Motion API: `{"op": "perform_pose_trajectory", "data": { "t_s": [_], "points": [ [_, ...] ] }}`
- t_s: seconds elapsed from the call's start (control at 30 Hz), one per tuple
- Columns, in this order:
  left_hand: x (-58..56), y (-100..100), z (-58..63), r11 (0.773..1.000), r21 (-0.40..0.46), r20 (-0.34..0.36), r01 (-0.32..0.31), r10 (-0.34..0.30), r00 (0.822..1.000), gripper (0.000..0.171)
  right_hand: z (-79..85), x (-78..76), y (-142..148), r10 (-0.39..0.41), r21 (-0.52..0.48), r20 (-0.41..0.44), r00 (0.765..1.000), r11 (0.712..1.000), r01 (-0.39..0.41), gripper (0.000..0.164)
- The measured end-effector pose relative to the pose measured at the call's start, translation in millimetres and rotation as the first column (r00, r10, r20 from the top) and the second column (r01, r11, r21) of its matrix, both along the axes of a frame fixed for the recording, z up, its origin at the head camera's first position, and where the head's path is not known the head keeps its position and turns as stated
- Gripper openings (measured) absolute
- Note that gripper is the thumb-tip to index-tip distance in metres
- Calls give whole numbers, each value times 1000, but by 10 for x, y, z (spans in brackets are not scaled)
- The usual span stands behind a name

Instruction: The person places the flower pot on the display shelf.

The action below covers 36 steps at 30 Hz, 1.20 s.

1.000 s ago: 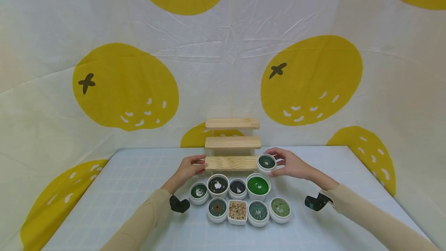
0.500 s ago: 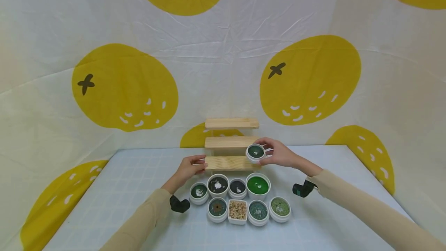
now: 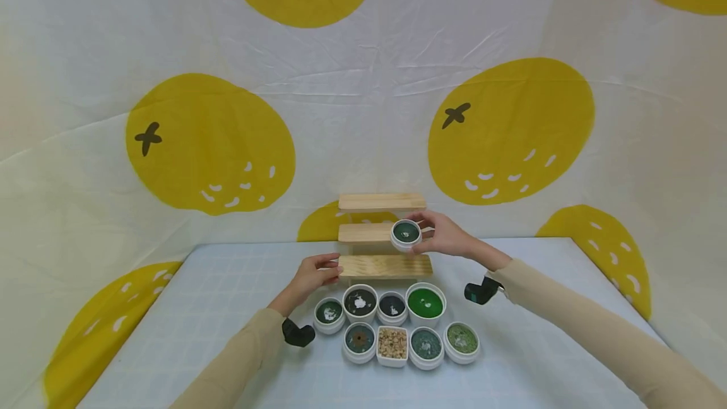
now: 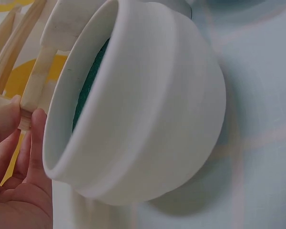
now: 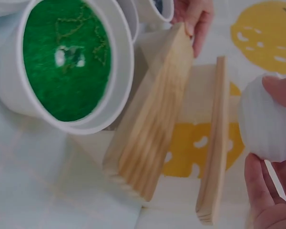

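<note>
My right hand (image 3: 445,237) grips a small white round pot (image 3: 406,233) with a glossy dark green filling. In the head view the pot overlaps the right part of the middle shelf (image 3: 366,233) of a three-step wooden stand. The right wrist view shows the pot (image 5: 266,119) held between thumb and fingers, beside the plank edges. At the stand's left, my left hand (image 3: 311,278) pinches the end of the lowest shelf (image 3: 386,266). Thumb and fingertips close on that wood in the left wrist view, partly behind a large white pot (image 4: 138,109).
Two rows of white pots stand in front of the rack, among them a tall one with bright green filling (image 3: 426,303) and a square dish of tan bits (image 3: 392,343). A white cloth with yellow fruit prints (image 3: 363,112) hangs right behind the rack.
My right hand has carried the pot up and leftward, from the lowest shelf's right end to in front of the middle shelf. The left hand keeps its grip on the lowest shelf.
</note>
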State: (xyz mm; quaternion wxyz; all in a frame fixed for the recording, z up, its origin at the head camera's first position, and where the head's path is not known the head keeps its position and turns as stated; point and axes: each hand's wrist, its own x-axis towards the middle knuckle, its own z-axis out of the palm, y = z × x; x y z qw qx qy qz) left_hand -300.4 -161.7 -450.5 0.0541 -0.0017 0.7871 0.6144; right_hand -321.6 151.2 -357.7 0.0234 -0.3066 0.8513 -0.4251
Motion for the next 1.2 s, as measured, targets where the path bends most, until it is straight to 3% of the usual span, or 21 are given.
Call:
{"op": "perform_pose_trajectory", "data": {
  "t_s": [0.13,0.5,0.53,1.2],
  "points": [
    [14,5,16,999,10,-26,43,-43,999,46,42,-46,-49,0,-27,9,1000,1000,1,63],
    [-8,20,36,1000,-20,16,-15,16,1000,42,124,-212,-300,-3,-52,32,999,999,5,61],
    [-31,13,-3,1000,-21,16,-23,23,1000,42,129,-225,-322,1,-61,29,1000,998,0,61],
    [-33,14,-34,999,-18,12,-27,27,1000,41,236,-383,-755,-13,-136,18,1000,991,15,61]
  ]
}}
